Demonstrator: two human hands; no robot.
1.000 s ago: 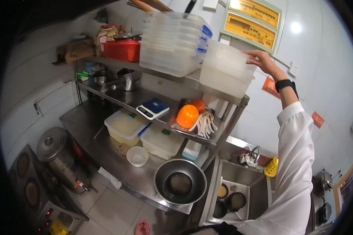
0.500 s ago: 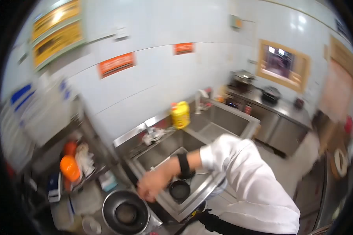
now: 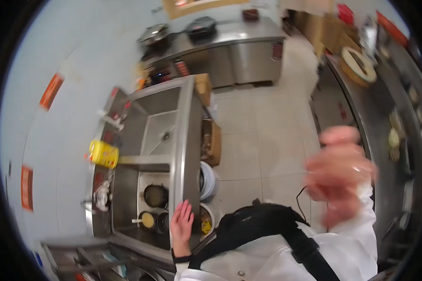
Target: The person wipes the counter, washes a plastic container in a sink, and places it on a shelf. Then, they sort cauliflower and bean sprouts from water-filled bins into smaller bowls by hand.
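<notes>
My left hand (image 3: 182, 223), with a black band at its wrist, is over the near rim of the steel sink (image 3: 176, 173). Its fingers are extended, and nothing is in them. In the lower basin are a dark round pan (image 3: 155, 195) and a small pot with yellowish contents (image 3: 148, 219), with a pale handle sticking out. My right hand (image 3: 341, 171) is raised on the right, in front of the steel counter (image 3: 361, 126). Motion smears its fingers, so whether it holds anything cannot be made out.
A yellow jug (image 3: 103, 154) stands on the sink's back ledge. White buckets (image 3: 210, 180) and a cardboard box (image 3: 213, 143) sit on the floor beside the sink. Lidded pots (image 3: 201, 28) stand on the far counter (image 3: 239, 35). A round board (image 3: 358, 64) lies on the right-hand counter.
The view has swung right and down. My left hand has come away from the metal bowl on the left to the sink's near rim. My right hand has come into view.
</notes>
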